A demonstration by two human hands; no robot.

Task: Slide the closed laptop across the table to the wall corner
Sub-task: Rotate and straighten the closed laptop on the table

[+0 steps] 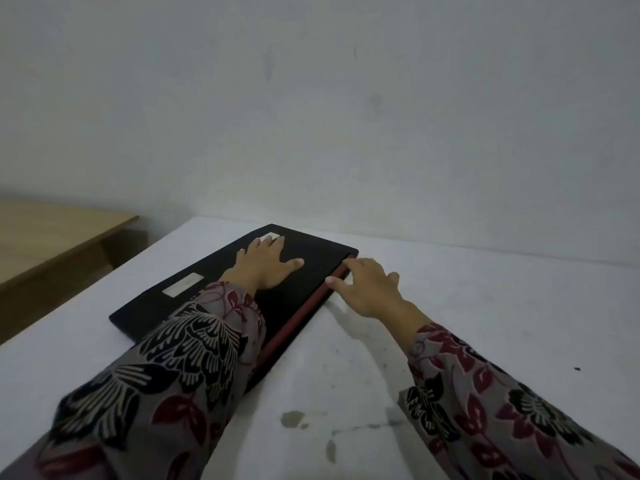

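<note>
From the head camera, a closed laptop lies flat on a white table, set at an angle with its far corner close to the pale wall at the table's back edge, near the table's far left corner. No container shows in this view. The laptop is a thin black slab with a matte lid, a red strip along its right side edge and two pale rectangular labels on top. The tabletop is smooth but scuffed, with grey smudges and a few stains near the front. To the left, apart from the table, stands a light brown wooden surface. The left hand rests palm down on the lid, fingers spread flat, gripping nothing. The right hand lies beside the laptop's right edge, fingers loosely spread, fingertips touching the red edge near the far right corner, thumb against the same edge; it does not clasp the laptop. Both arms wear grey floral sleeves.
</note>
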